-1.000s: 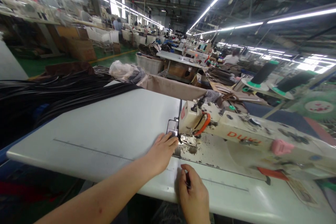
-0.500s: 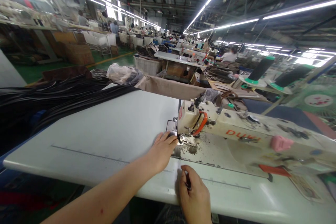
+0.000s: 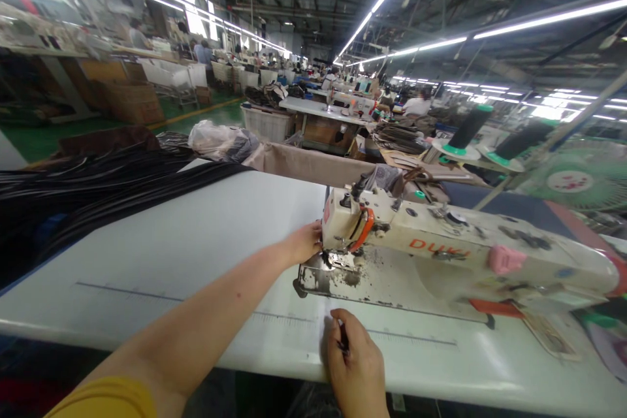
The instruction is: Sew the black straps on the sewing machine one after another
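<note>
My left hand (image 3: 307,243) reaches to the far side of the sewing machine's head (image 3: 337,219), beside the needle area. Its fingertips are hidden by the machine, so I cannot tell whether they hold anything. Close to the table's front edge, my right hand (image 3: 356,362) rests with its fingers curled. A small dark object (image 3: 344,339) shows between thumb and fingers, too little of it visible to name. Around the presser foot (image 3: 340,260), the dark, worn plate shows bare metal. The white sewing table (image 3: 196,235) carries a printed ruler line along its front.
A pile of long black strips (image 3: 122,192) lies over the table's left end. Behind the table stand a cloth-lined bin (image 3: 308,162) and a clear plastic bag (image 3: 218,138). Black thread cones (image 3: 470,127) and a green fan (image 3: 568,176) are at the right.
My left hand has moved from the near side of the presser foot, away from me, to behind the machine head. The right hand stays curled at the front. The view has shifted slightly.
</note>
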Demonstrator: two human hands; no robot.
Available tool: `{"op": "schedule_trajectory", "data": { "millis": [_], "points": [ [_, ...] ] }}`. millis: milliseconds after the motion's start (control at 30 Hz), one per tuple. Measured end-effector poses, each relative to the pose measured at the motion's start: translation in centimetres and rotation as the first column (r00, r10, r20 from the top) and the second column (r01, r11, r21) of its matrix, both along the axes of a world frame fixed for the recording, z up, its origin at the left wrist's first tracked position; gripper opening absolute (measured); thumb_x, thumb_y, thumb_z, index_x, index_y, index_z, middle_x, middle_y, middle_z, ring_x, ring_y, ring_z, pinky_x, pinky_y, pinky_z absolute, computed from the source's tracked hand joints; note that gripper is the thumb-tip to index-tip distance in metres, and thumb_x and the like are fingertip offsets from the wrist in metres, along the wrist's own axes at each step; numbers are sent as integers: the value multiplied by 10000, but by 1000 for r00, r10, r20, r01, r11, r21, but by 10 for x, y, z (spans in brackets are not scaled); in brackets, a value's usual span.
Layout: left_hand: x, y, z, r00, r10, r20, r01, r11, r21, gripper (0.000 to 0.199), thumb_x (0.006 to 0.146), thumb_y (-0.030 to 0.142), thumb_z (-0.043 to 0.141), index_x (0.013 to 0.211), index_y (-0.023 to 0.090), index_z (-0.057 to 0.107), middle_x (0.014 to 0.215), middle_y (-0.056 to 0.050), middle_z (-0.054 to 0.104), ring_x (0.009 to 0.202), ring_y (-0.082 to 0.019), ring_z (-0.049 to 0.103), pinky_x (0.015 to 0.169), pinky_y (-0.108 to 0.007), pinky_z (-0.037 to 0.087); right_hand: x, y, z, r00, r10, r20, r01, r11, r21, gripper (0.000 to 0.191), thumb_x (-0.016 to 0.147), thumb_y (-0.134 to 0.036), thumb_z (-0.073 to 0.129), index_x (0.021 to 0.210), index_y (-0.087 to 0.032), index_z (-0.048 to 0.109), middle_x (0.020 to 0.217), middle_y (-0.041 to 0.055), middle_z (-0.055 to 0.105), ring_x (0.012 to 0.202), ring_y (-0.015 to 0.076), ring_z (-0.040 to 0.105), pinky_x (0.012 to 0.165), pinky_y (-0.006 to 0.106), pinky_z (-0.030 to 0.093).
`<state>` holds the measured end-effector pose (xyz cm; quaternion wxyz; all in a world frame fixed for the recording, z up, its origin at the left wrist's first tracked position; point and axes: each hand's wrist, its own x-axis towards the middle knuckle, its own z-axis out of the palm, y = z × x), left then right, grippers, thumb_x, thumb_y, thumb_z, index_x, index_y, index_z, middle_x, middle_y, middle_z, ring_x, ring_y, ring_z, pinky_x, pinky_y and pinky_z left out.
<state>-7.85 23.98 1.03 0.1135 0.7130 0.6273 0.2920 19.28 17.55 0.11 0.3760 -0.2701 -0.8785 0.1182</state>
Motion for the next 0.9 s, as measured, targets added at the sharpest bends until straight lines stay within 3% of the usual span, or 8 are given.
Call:
{"op": "schedule_trajectory", "data": {
  "millis": [200, 367, 500, 900],
  "points": [
    [-1, -6, 6, 999, 17, -37, -16, 1000, 23, 363, 994, 248, 544, 1322, 192, 690, 1418, -91, 665, 1322, -255, 583, 1179, -382, 432, 0, -1, 1, 1000, 17, -18, -17, 1000, 3, 220, 1055, -275, 446, 1100, -195, 646, 902, 48, 754, 756, 183, 741, 686, 269, 543],
    [-6, -29, 13, 995, 56, -84, -55, 998, 12, 202, 931, 318, 679, 1059, 211, 793, 1155, -79, 759, 1128, -274, 655, 1044, -401, 491, -1, -1, 3, 999, 24, -27, -23, 1000, 3, 209, 1053, -267, 450, 1102, -197, 640, 895, 42, 744, 754, 178, 735, 690, 267, 541],
    [-6, -43, 14, 992, 81, -93, -82, 996, -16, 107, 889, 288, 747, 968, 249, 807, 1048, -31, 781, 1031, -239, 684, 994, -383, 489, -1, -1, 4, 1000, 27, -16, -27, 1000, 0, 191, 1047, -264, 469, 1103, -199, 640, 904, 39, 744, 760, 179, 734, 696, 269, 545],
    [20, -62, 21, 971, 233, -42, -237, 965, -109, 121, 900, 192, 704, 961, 237, 798, 1016, -24, 750, 962, -192, 696, 905, -307, 519, 0, -4, 6, 999, 33, -19, -33, 999, -41, 177, 1032, -228, 478, 1097, -199, 640, 879, 34, 732, 742, 179, 715, 682, 267, 530]
  ]
}}
